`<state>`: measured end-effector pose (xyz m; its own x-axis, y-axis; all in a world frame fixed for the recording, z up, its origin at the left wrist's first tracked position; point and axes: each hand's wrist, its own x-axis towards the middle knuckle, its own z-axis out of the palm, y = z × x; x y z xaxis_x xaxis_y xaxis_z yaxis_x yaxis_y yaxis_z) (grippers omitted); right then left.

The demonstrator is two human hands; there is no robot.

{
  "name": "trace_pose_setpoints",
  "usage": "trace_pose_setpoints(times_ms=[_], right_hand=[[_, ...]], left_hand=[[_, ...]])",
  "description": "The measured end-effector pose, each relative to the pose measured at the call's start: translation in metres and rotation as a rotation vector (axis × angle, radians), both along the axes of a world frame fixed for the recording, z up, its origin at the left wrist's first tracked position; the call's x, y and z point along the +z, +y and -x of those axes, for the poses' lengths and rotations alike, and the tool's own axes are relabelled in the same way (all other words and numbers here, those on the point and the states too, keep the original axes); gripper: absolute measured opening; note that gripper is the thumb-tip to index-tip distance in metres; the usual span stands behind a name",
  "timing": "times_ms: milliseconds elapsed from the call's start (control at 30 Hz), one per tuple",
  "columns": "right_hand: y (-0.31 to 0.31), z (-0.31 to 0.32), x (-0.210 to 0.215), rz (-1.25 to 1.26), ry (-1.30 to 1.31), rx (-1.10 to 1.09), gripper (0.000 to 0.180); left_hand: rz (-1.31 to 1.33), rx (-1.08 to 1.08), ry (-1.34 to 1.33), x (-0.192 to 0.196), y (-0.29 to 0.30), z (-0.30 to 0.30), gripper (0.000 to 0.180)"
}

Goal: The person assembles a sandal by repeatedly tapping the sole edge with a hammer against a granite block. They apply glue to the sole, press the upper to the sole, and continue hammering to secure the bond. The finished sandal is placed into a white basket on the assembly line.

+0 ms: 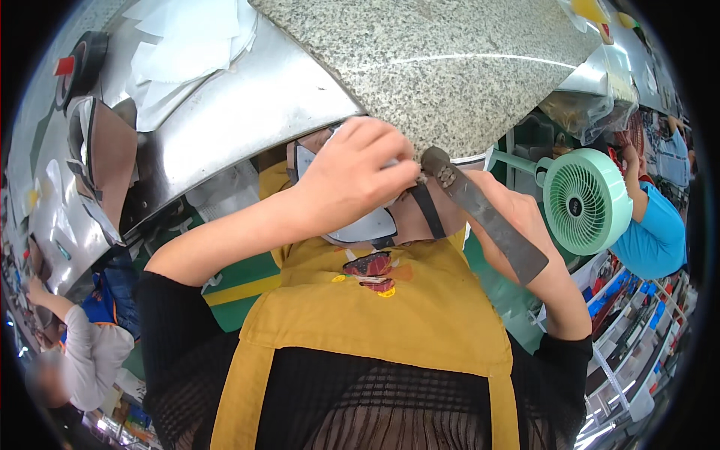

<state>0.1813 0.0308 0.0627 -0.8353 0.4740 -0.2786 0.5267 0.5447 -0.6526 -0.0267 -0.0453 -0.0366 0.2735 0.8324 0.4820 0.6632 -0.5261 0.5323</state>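
Observation:
My right hand (514, 214) is closed around the handle, mostly hidden, of a shoemaker's hammer. Its dark grey metal head (499, 229) lies uppermost, with a round end beside my left fingertips and a long flat end slanting over my right wrist. My left hand (367, 165) is closed, thumb and fingers bunched; what they pinch is hidden. Beneath both hands is a brown leather piece (442, 214) with black strips and a pale bluish-grey inner panel (364, 226), between my yellow apron (375, 322) and the stone slab. Its far part is covered by my left hand.
A speckled stone slab (435, 67) joins a metal tabletop (247, 112) bearing white sheets (187, 45), a black roll (82, 67) and another brown leather piece (112, 165). A green fan (581, 202) stands close to my right hand. Other people (652, 232) are at both sides.

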Motion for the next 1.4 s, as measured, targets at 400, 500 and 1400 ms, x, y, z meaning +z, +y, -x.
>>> trace_pose_setpoints(times_ms=[400,500,1400], right_hand=[[0.003,-0.004,0.001,0.114,0.151,-0.109,0.036],[-0.002,0.001,0.0,0.04,0.06,-0.017,0.034],[0.003,-0.027,-0.004,-0.041,0.244,-0.22,0.017]], left_hand=[[0.056,0.153,-0.024,0.0,-0.009,-0.006,0.027],[0.057,0.157,-0.04,-0.001,-0.011,-0.007,0.028],[0.02,0.149,0.204,0.004,-0.011,-0.01,0.04]])
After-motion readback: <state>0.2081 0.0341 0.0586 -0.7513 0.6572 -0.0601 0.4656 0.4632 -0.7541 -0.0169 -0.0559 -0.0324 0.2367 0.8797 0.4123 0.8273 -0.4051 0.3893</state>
